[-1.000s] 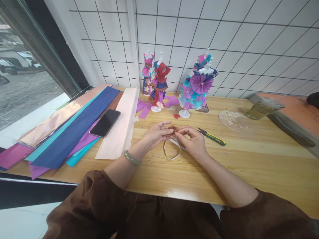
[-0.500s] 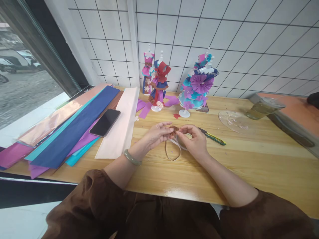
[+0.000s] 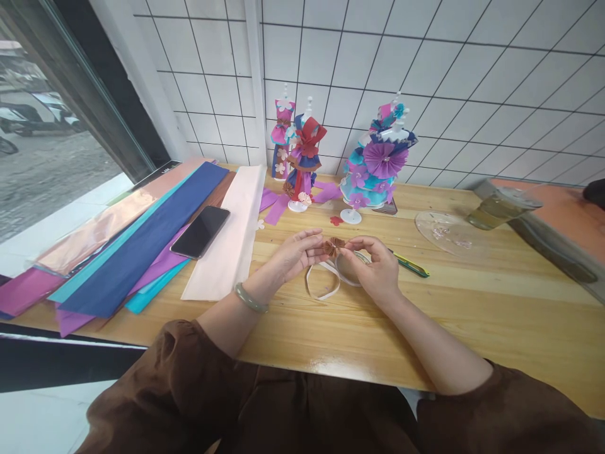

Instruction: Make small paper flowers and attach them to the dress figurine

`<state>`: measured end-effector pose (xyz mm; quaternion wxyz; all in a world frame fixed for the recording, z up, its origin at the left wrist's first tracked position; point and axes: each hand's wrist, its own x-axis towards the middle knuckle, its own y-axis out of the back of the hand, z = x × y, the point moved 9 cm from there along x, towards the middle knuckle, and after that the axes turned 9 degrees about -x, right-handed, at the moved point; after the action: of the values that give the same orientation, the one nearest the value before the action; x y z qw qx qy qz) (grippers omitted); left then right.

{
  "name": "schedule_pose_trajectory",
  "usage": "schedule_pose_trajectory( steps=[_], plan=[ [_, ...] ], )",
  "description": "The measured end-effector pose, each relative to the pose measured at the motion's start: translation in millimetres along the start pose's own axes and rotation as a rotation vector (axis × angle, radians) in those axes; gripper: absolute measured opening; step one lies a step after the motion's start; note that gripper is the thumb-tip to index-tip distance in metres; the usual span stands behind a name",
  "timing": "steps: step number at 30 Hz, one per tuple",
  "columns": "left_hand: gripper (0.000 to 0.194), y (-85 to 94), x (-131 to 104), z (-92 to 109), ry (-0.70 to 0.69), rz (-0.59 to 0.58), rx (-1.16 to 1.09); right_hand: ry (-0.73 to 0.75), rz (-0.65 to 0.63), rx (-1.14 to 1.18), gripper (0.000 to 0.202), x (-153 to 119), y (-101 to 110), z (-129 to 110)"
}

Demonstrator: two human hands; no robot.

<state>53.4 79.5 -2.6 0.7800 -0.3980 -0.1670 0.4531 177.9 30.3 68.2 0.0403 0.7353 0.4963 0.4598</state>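
Note:
Between my two hands is a small brown pleated paper rosette (image 3: 335,244), fanned out nearly to a circle. My left hand (image 3: 302,253) pinches its left edge with thumb and fingers. On the other side my right hand (image 3: 373,268) grips the right edge between thumb and forefinger. Just below, a roll of narrow tape (image 3: 348,275) lies on the table, partly hidden by my right hand. A loop of pale strip (image 3: 323,281) curls out beside it. A green and yellow utility knife (image 3: 410,263) rests to the right of my right hand.
Sheets of coloured crepe paper (image 3: 142,252) lie at left, with a black phone (image 3: 201,232) on top. Small dress forms in paper dresses (image 3: 302,157) stand by the tiled wall. At right are a clear plate (image 3: 442,230) with small bits and a cup (image 3: 501,208).
The brown rosette has opened out and now faces up more fully. My right hand has shifted slightly right. The loop of strip has changed shape and the tape roll shows more.

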Motion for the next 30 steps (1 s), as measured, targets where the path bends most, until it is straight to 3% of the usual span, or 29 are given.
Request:
schedule_pose_trajectory(
  steps=[8,19,24,30],
  plan=[
    [0.047,-5.6,-3.0,-0.7,0.012,-0.027,0.139,0.056,-0.130,-0.009,0.015,-0.1,-10.4,-7.0],
    [0.046,4.6,0.4,6.2,-0.054,0.036,0.155,0.046,-0.089,0.020,0.018,0.5,-7.4,-2.3],
    [0.049,6.0,1.6,7.0,-0.058,0.013,0.238,0.049,-0.120,0.022,0.020,0.3,-10.5,-0.9],
    [0.047,5.9,0.5,10.6,-0.083,0.052,0.262,-0.018,-0.117,0.044,0.021,1.1,-10.7,9.3]
  ],
)
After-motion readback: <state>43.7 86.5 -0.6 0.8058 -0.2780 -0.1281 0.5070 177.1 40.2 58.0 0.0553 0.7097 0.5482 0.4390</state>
